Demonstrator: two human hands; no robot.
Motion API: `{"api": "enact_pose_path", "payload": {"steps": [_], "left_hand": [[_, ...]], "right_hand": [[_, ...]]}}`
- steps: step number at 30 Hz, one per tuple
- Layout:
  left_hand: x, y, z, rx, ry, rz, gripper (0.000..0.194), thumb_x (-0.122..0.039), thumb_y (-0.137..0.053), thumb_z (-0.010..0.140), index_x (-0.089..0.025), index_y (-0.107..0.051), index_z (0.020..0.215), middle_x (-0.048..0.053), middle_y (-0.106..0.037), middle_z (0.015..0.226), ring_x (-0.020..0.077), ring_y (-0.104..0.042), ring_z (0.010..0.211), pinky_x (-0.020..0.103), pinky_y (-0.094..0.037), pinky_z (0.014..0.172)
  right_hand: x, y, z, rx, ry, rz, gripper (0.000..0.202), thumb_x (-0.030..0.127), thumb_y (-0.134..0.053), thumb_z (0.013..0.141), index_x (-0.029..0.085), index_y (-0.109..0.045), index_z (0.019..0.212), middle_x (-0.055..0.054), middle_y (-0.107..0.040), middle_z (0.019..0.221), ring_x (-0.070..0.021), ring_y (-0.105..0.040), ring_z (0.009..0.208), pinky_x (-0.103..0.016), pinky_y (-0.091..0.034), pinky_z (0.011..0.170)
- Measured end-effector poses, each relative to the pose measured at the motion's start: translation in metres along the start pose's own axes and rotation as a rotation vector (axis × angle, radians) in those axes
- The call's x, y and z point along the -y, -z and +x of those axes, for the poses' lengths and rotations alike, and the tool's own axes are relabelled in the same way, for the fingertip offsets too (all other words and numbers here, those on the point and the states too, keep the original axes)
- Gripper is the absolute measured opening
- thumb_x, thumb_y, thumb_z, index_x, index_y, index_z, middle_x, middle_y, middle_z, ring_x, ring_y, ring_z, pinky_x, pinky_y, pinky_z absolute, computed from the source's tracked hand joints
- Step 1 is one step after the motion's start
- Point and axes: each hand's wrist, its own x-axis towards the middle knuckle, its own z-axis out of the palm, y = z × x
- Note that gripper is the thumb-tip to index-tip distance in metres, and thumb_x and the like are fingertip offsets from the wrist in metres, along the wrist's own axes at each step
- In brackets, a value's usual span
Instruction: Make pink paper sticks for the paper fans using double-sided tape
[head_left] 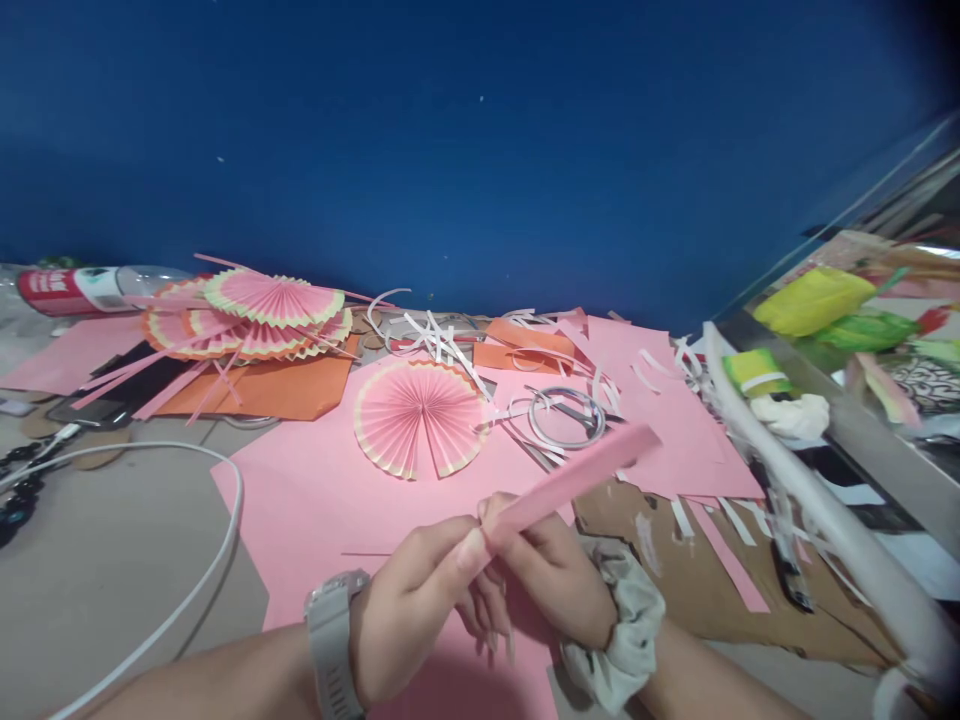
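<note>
Both hands meet at the near end of a folded pink paper strip (577, 480), which slants up to the right. My left hand (420, 590), with a grey watch at the wrist, pinches that end between thumb and fingers. My right hand (551, 575), wearing a pale scrunchie at the wrist, is closed around the same end. Beneath them lie pink paper sheets (300, 500). Just beyond, a round pleated pink paper fan (420, 415) with a pale yellow rim lies flat, with a narrow gap at its lower edge.
Several pleated fans (274, 300) are stacked at the back left, beside a plastic bottle (82, 290). A white cable (232, 500) curves along the left. On the right are cardboard (675, 580), a cutter knife (787, 560) and a white tube (810, 480). A blue wall (480, 150) stands behind.
</note>
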Motion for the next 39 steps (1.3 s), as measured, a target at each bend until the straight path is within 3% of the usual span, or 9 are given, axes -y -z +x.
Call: {"api": "enact_pose_path", "payload": {"steps": [7,9,11,14,21,25,30,35,39], "left_hand": [[-0.003,-0.001,0.004,0.0,0.097,0.051,0.039,-0.044,-0.035,0.093,-0.012,-0.051,0.076,0.003,-0.059,0.054,0.0115,-0.056,0.047,0.025,-0.045,0.053],[-0.007,-0.001,0.004,0.031,0.074,0.058,0.037,-0.042,-0.036,0.093,-0.012,-0.052,0.08,0.006,-0.063,0.062,0.0137,-0.06,0.056,0.027,-0.047,0.06],[-0.009,-0.001,0.005,0.055,0.055,0.057,0.035,-0.04,-0.035,0.094,-0.013,-0.053,0.082,0.007,-0.065,0.067,0.0157,-0.062,0.065,0.028,-0.047,0.067],[-0.01,0.0,0.004,0.029,0.081,0.031,0.032,-0.037,-0.032,0.095,-0.014,-0.051,0.083,0.004,-0.063,0.061,0.0138,-0.059,0.06,0.027,-0.045,0.066],[-0.005,0.003,0.001,0.035,0.084,-0.067,0.028,-0.033,-0.034,0.095,-0.016,-0.045,0.075,-0.007,-0.039,0.047,0.007,-0.036,0.042,0.022,-0.036,0.051],[-0.007,0.002,0.001,0.055,0.087,0.003,0.03,-0.04,-0.038,0.092,-0.017,-0.041,0.073,-0.007,-0.037,0.049,0.0062,-0.032,0.042,0.02,-0.034,0.048],[-0.01,0.002,0.0,0.011,0.093,0.271,0.024,-0.038,-0.046,0.09,-0.016,-0.049,0.082,-0.005,-0.044,0.057,0.0059,-0.038,0.045,0.019,-0.031,0.044],[-0.004,0.001,0.001,-0.01,0.126,0.233,0.03,-0.034,-0.036,0.094,-0.017,-0.045,0.07,-0.006,-0.042,0.048,0.0072,-0.041,0.044,0.021,-0.038,0.051],[0.001,0.0,0.003,-0.014,0.101,0.177,0.032,-0.034,-0.03,0.096,-0.016,-0.05,0.078,-0.003,-0.049,0.05,0.0103,-0.047,0.049,0.024,-0.041,0.058]], "right_hand": [[0.001,0.004,0.003,-0.277,-0.104,0.027,0.036,0.045,-0.042,0.089,0.019,-0.044,0.063,0.002,-0.04,0.061,-0.0112,-0.038,0.056,-0.025,-0.037,0.054],[-0.002,0.007,0.004,-0.221,-0.132,0.052,0.036,0.044,-0.041,0.089,0.019,-0.044,0.064,0.003,-0.04,0.059,-0.0105,-0.039,0.054,-0.024,-0.037,0.052],[-0.003,0.008,0.003,-0.038,-0.153,0.095,0.036,0.044,-0.039,0.09,0.019,-0.046,0.066,0.003,-0.041,0.055,-0.0103,-0.041,0.05,-0.023,-0.038,0.048],[-0.001,0.008,0.003,0.105,-0.113,0.14,0.031,0.044,-0.039,0.09,0.019,-0.049,0.074,0.003,-0.044,0.057,-0.0099,-0.044,0.05,-0.022,-0.04,0.049],[0.005,0.007,0.008,0.078,-0.058,0.146,0.024,0.043,-0.05,0.087,0.019,-0.053,0.091,-0.001,-0.051,0.081,-0.0128,-0.048,0.079,-0.025,-0.043,0.076],[0.003,0.01,0.008,0.149,-0.123,0.245,0.031,0.046,-0.049,0.086,0.02,-0.05,0.102,-0.002,-0.052,0.088,-0.0126,-0.05,0.08,-0.025,-0.045,0.072],[0.003,0.013,0.009,0.179,-0.155,0.246,0.03,0.047,-0.053,0.083,0.019,-0.054,0.094,-0.003,-0.055,0.086,-0.0123,-0.053,0.074,-0.025,-0.047,0.068],[0.0,0.013,0.01,0.142,-0.152,0.292,0.024,0.041,-0.056,0.083,0.017,-0.055,0.087,-0.001,-0.056,0.08,-0.0114,-0.055,0.075,-0.023,-0.046,0.068],[-0.003,0.011,0.011,0.115,-0.174,0.361,0.021,0.036,-0.058,0.083,0.016,-0.053,0.082,0.002,-0.053,0.073,-0.0064,-0.05,0.056,-0.021,-0.043,0.053]]}}
